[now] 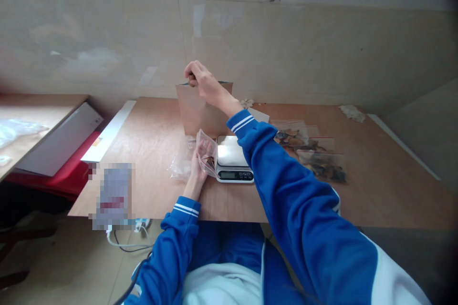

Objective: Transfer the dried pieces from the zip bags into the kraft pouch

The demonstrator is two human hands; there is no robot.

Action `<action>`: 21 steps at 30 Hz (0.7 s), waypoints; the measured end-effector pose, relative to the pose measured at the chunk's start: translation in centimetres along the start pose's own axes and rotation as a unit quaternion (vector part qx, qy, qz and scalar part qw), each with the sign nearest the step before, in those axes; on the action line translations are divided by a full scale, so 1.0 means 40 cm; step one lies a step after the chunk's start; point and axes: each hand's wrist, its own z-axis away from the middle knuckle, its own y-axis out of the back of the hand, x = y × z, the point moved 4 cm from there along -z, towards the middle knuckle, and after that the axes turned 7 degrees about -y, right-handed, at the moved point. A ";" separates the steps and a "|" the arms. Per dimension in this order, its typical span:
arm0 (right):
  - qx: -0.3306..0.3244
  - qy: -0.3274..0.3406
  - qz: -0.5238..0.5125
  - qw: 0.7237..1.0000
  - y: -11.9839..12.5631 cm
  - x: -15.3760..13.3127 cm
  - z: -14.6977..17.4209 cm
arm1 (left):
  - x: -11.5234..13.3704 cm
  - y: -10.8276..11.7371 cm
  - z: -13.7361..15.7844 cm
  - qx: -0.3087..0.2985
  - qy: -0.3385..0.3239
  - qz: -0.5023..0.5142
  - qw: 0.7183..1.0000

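My right hand [203, 80] is closed around some small brown dried pieces [192, 80], held at the open top of a brown paper bag [203, 112] that stands upright. What the pieces are, I cannot make out. Lower down, my left hand [198, 164] grips a clear plastic bag [206, 150] with a few dark brown bits inside, its mouth tilted up. Right beside that bag lies a white digital kitchen scale [235, 175] with a bare metal plate [231, 151]. My right sleeve covers the scale's right edge.
Several clear zip bags of brown dried pieces [320, 167] lie to the right of the scale. Flat empty plastic bags [181, 164] rest left of my left hand. A blurred-out device [115, 195] with a cable sits at the table's front left edge. A wall rises behind the table.
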 end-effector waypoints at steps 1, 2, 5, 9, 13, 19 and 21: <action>-0.013 0.005 0.008 1.000 -0.010 0.004 0.006 | 0.000 -0.001 0.002 0.003 0.001 -0.001 1.000; -0.020 0.009 0.012 1.000 -0.017 0.008 0.014 | 0.000 0.000 0.003 0.006 0.002 -0.001 1.000; -0.019 0.017 0.010 1.000 -0.019 0.016 0.021 | -0.001 0.005 0.001 0.015 0.002 0.000 1.000; 0.016 0.018 0.000 1.000 0.004 0.026 -0.011 | -0.005 0.011 -0.007 0.014 0.014 0.006 1.000; -0.040 0.021 0.017 0.999 0.001 0.040 -0.034 | -0.005 0.007 -0.006 0.016 0.016 0.031 0.999; -0.091 0.084 0.044 0.991 -0.005 0.034 -0.008 | 0.003 -0.005 0.013 0.027 0.007 0.014 1.000; -0.100 0.089 0.067 0.989 -0.003 0.034 -0.002 | 0.005 -0.007 0.016 0.031 0.006 0.014 0.999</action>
